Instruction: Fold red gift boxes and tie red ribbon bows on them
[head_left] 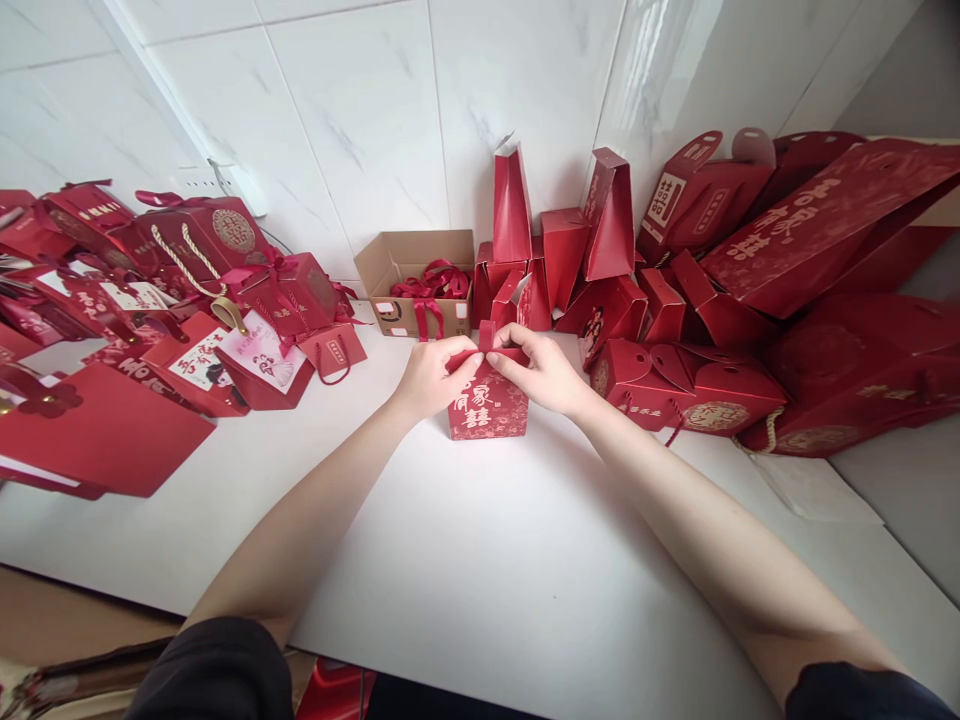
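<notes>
A small red gift box (489, 408) with pale Chinese characters stands upright on the white table, in the middle of the view. At its top edge, my left hand (436, 375) pinches a red ribbon from the left. My right hand (541, 368) pinches at the same top edge from the right, thumb almost meeting the other thumb. A strip of red ribbon (487, 335) rises as a loop between the two hands. The fingers partly hide the upper part of the box and how the ribbon runs there.
Behind stands an open cardboard box (415, 322) with red ribbons inside. Several red boxes and bags crowd the left, among them one with a rope handle (184, 255). More red boxes (686, 385) are piled on the right. The white table (495, 570) reaches to a tiled wall (360, 110).
</notes>
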